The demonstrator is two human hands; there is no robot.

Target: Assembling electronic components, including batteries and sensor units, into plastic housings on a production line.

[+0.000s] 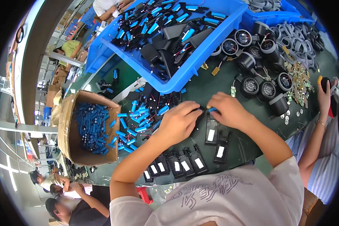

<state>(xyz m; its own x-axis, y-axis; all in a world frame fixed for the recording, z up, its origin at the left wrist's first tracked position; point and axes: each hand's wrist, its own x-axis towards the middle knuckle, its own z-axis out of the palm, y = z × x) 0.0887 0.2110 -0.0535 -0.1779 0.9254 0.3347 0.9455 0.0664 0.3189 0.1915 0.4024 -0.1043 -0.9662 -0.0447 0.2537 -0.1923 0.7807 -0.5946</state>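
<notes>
Both my hands meet at the upper end of a black plastic housing (211, 132) with a white label, on the dark green table. My right hand (229, 110) has its fingers closed on a small blue battery cell (212, 109) at that end. Just left of it, my left hand (181, 121) is pinched; a bit of something black shows at its fingertips, too hidden to name. A second black housing (221, 151) lies close to the first. Several more labelled housings (194, 162) stand in a row nearer my body, below my left forearm.
Loose blue cells and wired black parts (141, 116) lie left of my hands. A cardboard box (69, 128) holds more cells. Beyond stands a blue bin (169, 84) of black parts. Round black speaker-like units (249, 86) lie right; another person's arm (320, 113) is at the far right.
</notes>
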